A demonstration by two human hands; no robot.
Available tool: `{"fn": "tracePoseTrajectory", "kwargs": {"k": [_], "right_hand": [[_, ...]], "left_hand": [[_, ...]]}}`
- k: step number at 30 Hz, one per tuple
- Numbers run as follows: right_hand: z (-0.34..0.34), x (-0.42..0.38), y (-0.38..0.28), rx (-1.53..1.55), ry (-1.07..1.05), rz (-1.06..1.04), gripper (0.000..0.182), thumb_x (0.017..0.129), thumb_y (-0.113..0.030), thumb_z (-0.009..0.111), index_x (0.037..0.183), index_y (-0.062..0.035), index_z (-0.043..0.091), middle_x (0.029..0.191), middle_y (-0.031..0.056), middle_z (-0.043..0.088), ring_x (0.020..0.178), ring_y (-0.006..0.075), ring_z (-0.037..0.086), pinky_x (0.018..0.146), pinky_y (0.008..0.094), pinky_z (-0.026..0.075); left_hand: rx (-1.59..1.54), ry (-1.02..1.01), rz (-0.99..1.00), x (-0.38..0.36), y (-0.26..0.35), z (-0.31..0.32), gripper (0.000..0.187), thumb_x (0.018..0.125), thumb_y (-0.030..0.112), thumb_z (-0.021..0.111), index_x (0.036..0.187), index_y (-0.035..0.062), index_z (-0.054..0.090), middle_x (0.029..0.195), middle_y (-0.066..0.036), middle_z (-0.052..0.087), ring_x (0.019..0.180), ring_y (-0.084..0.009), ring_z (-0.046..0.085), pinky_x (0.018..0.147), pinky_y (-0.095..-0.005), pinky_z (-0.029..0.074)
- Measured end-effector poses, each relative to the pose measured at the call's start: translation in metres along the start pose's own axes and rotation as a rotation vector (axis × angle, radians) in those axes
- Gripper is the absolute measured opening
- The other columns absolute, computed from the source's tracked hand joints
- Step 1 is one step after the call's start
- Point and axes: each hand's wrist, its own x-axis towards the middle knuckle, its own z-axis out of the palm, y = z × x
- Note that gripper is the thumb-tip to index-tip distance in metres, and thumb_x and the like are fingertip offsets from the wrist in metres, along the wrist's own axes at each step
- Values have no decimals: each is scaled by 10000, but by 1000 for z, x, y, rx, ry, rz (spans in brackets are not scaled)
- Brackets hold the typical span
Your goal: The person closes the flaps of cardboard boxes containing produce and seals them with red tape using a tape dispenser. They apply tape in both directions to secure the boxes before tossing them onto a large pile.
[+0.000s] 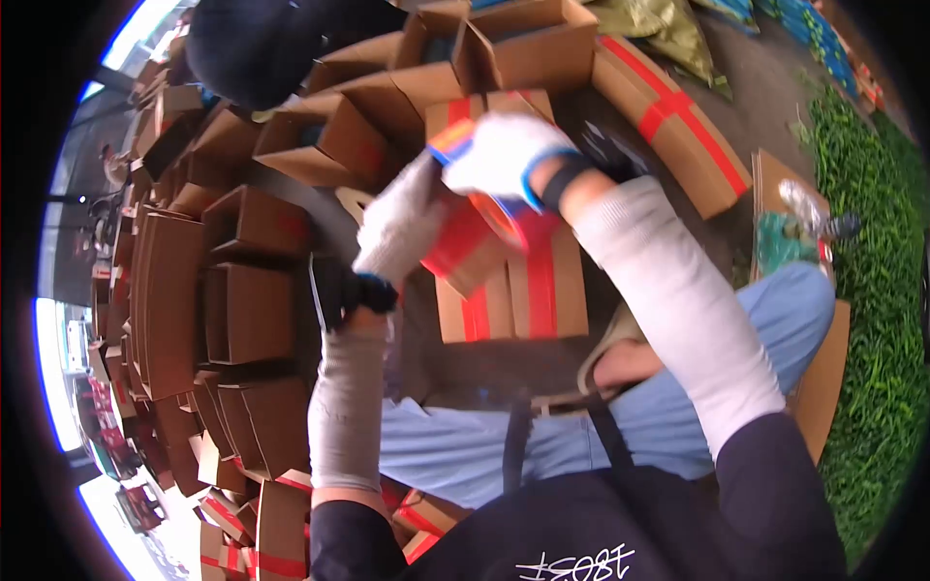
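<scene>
While hands (506, 155) hold a tape dispenser (498, 219) and carton (473, 269), nearby boxes (542, 60) stand open.

Blown-out white glare with violet fringing from openings (56, 373) far left of the fingers (463, 178), fingers smeared by motion blur, dimmer brown boxes (254, 315) left of them, fisheye bending, black corners outermost.

A blurred orange-and-blue tape dispenser (452, 142) is in the gloved right hand (509, 157), with red tape below. By the gloved left hand (399, 221), a brown carton (468, 250) with red tape tilts over two red-taped cartons (547, 290) lying side by side.
</scene>
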Motion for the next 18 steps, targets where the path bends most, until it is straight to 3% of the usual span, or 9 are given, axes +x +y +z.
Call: {"fn": "tracePoseTrajectory", "kwargs": {"k": [2,3,5,6,7,9,12,14,18], "right_hand": [[11,19,-14,12,144,-43,501,835,-528,717,1055,-86,805,1068,217,777,953,371,764,861,424,598],[20,38,-15,-171,142,-118,376,893,-379,714,1078,-58,780,1082,189,782,972,336,767,853,420,604],[48,45,-4,-148,233,-161,381,902,-369,698,1136,-80,780,1124,158,787,999,339,766,886,436,601],[63,20,5,65,298,-109,509,853,-508,684,1171,-130,805,1152,155,788,1006,376,764,927,455,592],[55,-35,19,-101,118,-92,542,857,-528,691,1099,-51,777,1061,207,784,939,388,766,878,480,603],[75,-122,43,126,139,252,511,834,-399,773,1111,-2,612,922,263,746,905,416,751,814,500,609],[157,-194,87,46,194,348,636,807,-327,855,1287,-74,524,1094,267,718,982,466,726,815,548,598],[181,-188,94,106,51,476,631,822,-357,834,1275,-53,517,1028,270,726,957,473,727,805,556,597],[175,-74,96,53,-116,394,555,845,-421,735,1149,20,590,953,282,747,902,481,730,808,549,592]], "left_hand": [[93,9,92,23,-45,19,547,1001,168,588,1541,166,502,1448,-189,630,1280,-412,620,1042,-472,537],[72,-18,54,32,-59,21,514,1021,186,575,1532,163,516,1417,-193,647,1267,-410,625,1034,-469,539],[-7,40,170,56,-93,34,458,1053,229,555,1508,172,550,1359,-193,679,1236,-412,639,1016,-460,546],[-75,107,302,53,-107,41,434,1065,254,548,1493,184,570,1333,-189,695,1220,-415,647,1006,-455,551],[-33,44,122,35,-73,29,451,1086,191,485,1529,207,566,1348,-242,677,1265,-436,630,1068,-443,517],[-33,125,208,39,-68,31,452,1059,138,510,1495,217,602,1231,-182,710,1129,-372,681,980,-409,545],[-6,192,81,44,-52,25,397,1042,108,542,1415,165,667,1124,-164,761,979,-326,743,847,-389,582],[-39,160,56,47,-56,30,375,1059,111,523,1405,123,667,1208,-168,772,1064,-323,756,901,-371,592],[-101,189,28,65,-95,43,461,1073,240,550,1533,218,557,1307,-182,725,1196,-374,697,1039,-425,543]]}}
